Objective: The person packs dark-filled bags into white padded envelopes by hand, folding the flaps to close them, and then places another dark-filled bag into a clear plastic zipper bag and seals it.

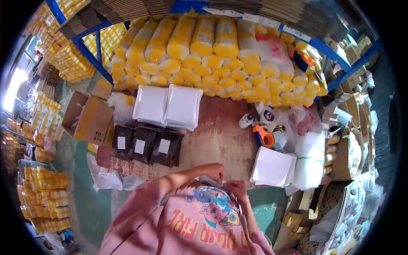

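My left hand [217,172] is closed in front of my chest, at the near edge of the table. Close beside it on the right, my right hand [236,187] has its fingers pinched together. Between and just below them is a small piece of greyish, partly clear material [208,180], perhaps plastic film; my shirt and fingers hide most of it. Three dark packets [141,144] with white labels lie on the table ahead to the left. Behind those packets are two stacks of white packets [167,106].
The reddish-brown table [216,136] holds an orange tape dispenser [266,137], a small white bottle [245,121], a stack of white sheets [273,167] and tied white film [309,161] at right. Yellow-and-white rolls [191,63] are piled behind. An open carton [88,117] stands left.
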The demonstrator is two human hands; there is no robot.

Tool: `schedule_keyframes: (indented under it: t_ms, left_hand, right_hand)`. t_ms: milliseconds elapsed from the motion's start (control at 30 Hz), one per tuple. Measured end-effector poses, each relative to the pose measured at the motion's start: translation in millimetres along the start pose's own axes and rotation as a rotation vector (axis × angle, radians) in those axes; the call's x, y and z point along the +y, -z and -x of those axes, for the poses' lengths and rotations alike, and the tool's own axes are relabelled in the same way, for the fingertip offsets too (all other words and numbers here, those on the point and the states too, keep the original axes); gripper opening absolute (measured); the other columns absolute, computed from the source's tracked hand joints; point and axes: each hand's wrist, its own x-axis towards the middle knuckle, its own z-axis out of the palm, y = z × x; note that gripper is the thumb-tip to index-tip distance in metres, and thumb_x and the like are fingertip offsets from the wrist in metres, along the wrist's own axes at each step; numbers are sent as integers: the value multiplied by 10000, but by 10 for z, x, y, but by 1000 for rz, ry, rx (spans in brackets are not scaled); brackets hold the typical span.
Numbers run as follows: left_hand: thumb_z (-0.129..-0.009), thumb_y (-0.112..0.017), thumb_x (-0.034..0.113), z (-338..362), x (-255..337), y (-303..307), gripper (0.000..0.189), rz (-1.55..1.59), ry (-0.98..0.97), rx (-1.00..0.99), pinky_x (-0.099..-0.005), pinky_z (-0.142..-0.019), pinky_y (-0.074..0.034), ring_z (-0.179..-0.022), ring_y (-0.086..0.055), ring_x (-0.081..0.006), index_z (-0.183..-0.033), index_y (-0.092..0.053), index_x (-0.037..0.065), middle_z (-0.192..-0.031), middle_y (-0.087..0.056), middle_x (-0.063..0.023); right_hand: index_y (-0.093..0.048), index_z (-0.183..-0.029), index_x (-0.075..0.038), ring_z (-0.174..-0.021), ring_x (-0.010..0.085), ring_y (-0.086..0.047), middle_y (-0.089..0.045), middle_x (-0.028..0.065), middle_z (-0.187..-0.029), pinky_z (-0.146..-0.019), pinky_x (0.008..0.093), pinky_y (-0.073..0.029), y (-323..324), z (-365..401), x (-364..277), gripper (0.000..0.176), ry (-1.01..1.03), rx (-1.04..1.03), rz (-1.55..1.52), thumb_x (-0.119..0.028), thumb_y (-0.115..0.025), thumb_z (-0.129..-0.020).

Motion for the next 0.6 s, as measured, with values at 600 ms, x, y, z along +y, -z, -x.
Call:
schedule_keyframes:
  t_ms: [600]
  left_hand:
    - [-697,-781,305,259,-94,83,265,49,186,-59,-333,-577,-486,-591,-623,-149,-814,-747,70,-681,-694,-70]
  right_hand:
    - [-725,-918,26,-773,79,-618,-711,39,-844,-716,224,-505,113,-15,106,134,-8,-80,195,-78,-673,-852]
